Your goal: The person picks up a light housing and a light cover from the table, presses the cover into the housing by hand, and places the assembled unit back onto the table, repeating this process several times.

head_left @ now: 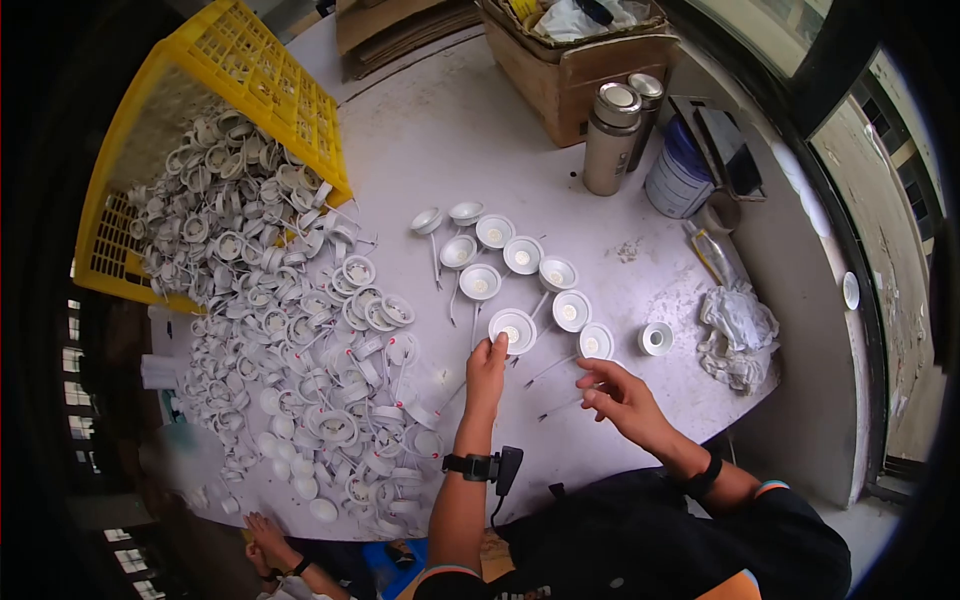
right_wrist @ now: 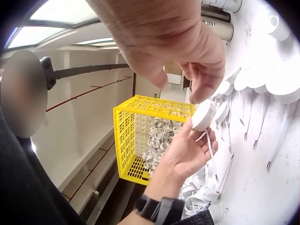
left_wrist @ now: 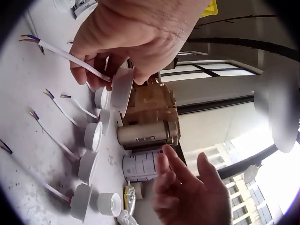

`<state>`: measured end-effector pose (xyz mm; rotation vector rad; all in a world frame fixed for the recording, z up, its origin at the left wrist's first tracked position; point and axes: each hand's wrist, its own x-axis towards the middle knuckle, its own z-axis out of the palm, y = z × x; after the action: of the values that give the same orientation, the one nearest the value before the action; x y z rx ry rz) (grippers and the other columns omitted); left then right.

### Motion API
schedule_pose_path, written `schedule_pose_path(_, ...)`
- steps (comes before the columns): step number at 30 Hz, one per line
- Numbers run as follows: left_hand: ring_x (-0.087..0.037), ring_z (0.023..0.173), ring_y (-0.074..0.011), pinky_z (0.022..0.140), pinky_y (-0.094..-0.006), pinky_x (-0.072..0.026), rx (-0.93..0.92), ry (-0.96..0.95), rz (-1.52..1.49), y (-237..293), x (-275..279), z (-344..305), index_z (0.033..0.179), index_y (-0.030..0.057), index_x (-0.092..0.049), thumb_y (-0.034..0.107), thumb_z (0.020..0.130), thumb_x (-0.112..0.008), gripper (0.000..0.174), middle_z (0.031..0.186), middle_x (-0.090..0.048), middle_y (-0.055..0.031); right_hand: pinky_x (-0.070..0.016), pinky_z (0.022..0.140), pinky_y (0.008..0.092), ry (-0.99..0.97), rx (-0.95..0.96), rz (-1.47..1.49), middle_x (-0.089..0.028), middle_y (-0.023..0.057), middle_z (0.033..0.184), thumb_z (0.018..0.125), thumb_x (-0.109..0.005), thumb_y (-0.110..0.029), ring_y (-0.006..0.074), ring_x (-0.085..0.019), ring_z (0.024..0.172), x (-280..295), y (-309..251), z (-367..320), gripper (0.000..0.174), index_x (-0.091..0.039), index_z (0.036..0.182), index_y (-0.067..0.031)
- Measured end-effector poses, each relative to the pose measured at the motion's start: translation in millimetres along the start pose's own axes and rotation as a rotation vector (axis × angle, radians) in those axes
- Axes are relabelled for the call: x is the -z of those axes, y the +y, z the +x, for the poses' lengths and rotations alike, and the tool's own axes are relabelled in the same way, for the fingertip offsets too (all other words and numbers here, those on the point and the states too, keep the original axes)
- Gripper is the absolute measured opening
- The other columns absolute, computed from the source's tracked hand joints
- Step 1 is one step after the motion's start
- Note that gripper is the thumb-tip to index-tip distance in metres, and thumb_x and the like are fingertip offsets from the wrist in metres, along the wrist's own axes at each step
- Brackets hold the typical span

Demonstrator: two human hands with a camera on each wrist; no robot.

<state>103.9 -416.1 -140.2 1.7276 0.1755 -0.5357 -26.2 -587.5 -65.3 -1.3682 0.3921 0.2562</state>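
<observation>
My left hand (head_left: 484,378) pinches a white round downlight (head_left: 513,330) by its rim, thumb on one side and fingers on the other. In the left wrist view its white cable (left_wrist: 70,57) sticks out past the fingers, with bare coloured wire ends. My right hand (head_left: 628,405) holds nothing, its fingers loosely bent, just in front of the nearest downlight (head_left: 596,341) on the table. Several more downlights (head_left: 522,255) lie in two slanting rows, face up, cables trailing toward me. A short white cup-shaped part (head_left: 656,338) stands right of them.
A large heap of white lamp housings (head_left: 300,330) spills from a tipped yellow crate (head_left: 325,140) at left. Behind stand a cardboard box (head_left: 565,85), a flask (head_left: 611,140) and a blue-white bucket (head_left: 680,172). Crumpled plastic (head_left: 738,335) lies right. Another person's hands (head_left: 268,540) are at lower left.
</observation>
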Motion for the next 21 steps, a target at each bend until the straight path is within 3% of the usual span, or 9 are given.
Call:
schedule_pose_path(4, -0.048, 0.061, -0.0154, 0.06, -0.0307, -0.0398, -0.067, 0.052, 0.183, -33.7, -2.9, 60.5, 0.075, -0.0012, -0.057, 0.042, 0.086, -0.052, 0.044, 0.063, -0.053, -0.0064, -0.0451, 0.066, 0.0231, -0.032, -0.014, -0.096, -0.055, 0.0049, 0.096, 0.085, -0.057, -0.011, 0.0088, -0.052, 0.075, 3.9, 13.6, 5.6, 0.036, -0.049, 0.12, -0.0061)
schedule_pose_path(6, -0.052, 0.06, -0.026, 0.06, -0.0366, -0.041, -0.019, 0.076, 0.353, -44.5, -6.1, 75.8, 0.072, -0.0018, -0.056, 0.046, 0.084, -0.052, 0.049, 0.061, -0.055, -0.0121, -0.0447, 0.065, 0.0229, -0.059, -0.028, -0.115, -0.056, 0.0045, 0.095, 0.084, -0.057, -0.01, 0.0088, -0.052, 0.074, 4.2, 14.6, 6.8, 0.033, -0.052, 0.117, -0.0062)
schedule_pose_path(8, -0.056, 0.067, -0.0316, 0.063, -0.0394, -0.0432, -0.091, 0.095, 0.436, -47.6, -8.2, 79.5, 0.08, -0.0008, -0.059, 0.049, 0.082, -0.051, 0.05, 0.071, -0.06, -0.0135, -0.0444, 0.064, 0.0229, -0.038, -0.089, -0.14, -0.057, 0.0043, 0.094, 0.084, -0.057, -0.009, 0.0089, -0.052, 0.073, 4.2, 12.7, 6.0, 0.032, -0.053, 0.116, -0.0062)
schedule_pose_path(10, -0.054, 0.071, -0.018, 0.067, -0.0303, -0.0432, -0.345, 0.475, 0.781, -46.3, -20.9, 64.0, 0.087, -0.001, -0.06, 0.037, 0.085, -0.054, 0.039, 0.079, -0.06, -0.0096, -0.0434, 0.063, 0.0222, -0.039, -0.066, -0.142, -0.057, 0.0042, 0.093, 0.085, -0.056, -0.008, 0.0092, -0.052, 0.074, 3.3, 14.9, 6.3, 0.029, -0.054, 0.114, -0.0052)
schedule_pose_path(11, -0.054, 0.071, -0.018, 0.067, -0.0303, -0.0432, -0.324, 0.495, 0.789, -44.2, -17.5, 50.9, 0.087, -0.001, -0.06, 0.037, 0.085, -0.054, 0.039, 0.079, -0.06, -0.0096, -0.0432, 0.063, 0.0221, -0.044, -0.063, -0.15, -0.057, 0.0044, 0.093, 0.084, -0.056, -0.008, 0.0094, -0.052, 0.075, 2.6, 15.0, 6.0, 0.029, -0.054, 0.113, -0.005)
schedule_pose_path(13, -0.056, 0.081, -0.0219, 0.074, -0.0332, -0.0442, -0.629, 0.583, 0.533, -32.0, -12.5, 16.3, 0.094, 0.0014, -0.061, 0.028, 0.086, -0.054, 0.029, 0.087, -0.061, -0.0103, -0.0432, 0.065, 0.0225, -0.042, -0.042, -0.185, -0.058, 0.0052, 0.095, 0.084, -0.056, -0.007, 0.0099, -0.053, 0.077, 0.8, 13.0, 4.1, 0.029, -0.054, 0.113, -0.0047)
schedule_pose_path(14, -0.056, 0.081, -0.0219, 0.074, -0.0332, -0.0442, -0.617, 0.591, 0.543, -25.7, -6.1, -7.7, 0.094, 0.0014, -0.061, 0.028, 0.086, -0.054, 0.029, 0.087, -0.061, -0.0103, -0.0434, 0.065, 0.023, -0.043, -0.013, -0.213, -0.058, 0.0055, 0.095, 0.083, -0.057, -0.007, 0.0104, -0.053, 0.078, 0.4, 12.4, 2.5, 0.029, -0.054, 0.113, -0.0047)
schedule_pose_path(16, -0.051, 0.093, -0.0305, 0.083, -0.0402, -0.0395, -0.15, 0.237, 0.143, -18.9, 16.6, -59.5, 0.1, 0.0037, -0.056, 0.019, 0.084, -0.057, 0.022, 0.096, -0.058, -0.0113, -0.0436, 0.065, 0.0236, -0.048, 0.012, -0.225, -0.058, 0.0057, 0.094, 0.083, -0.057, -0.007, 0.0108, -0.053, 0.078, -0.5, 14.6, -1.9, 0.03, -0.055, 0.113, -0.0047)
schedule_pose_path(21, -0.053, 0.084, -0.0315, 0.073, -0.0417, -0.0444, -0.349, 0.827, 0.909, -55.0, 92.0, -81.4, 0.101, 0.0032, -0.054, 0.022, 0.074, -0.067, 0.036, 0.094, -0.058, -0.014, -0.0438, 0.065, 0.0238, -0.112, 0.014, -0.266, -0.059, 0.0055, 0.094, 0.083, -0.058, -0.008, 0.0108, -0.054, 0.078, -11.1, 17.9, -14.7, 0.029, -0.056, 0.111, -0.0048)
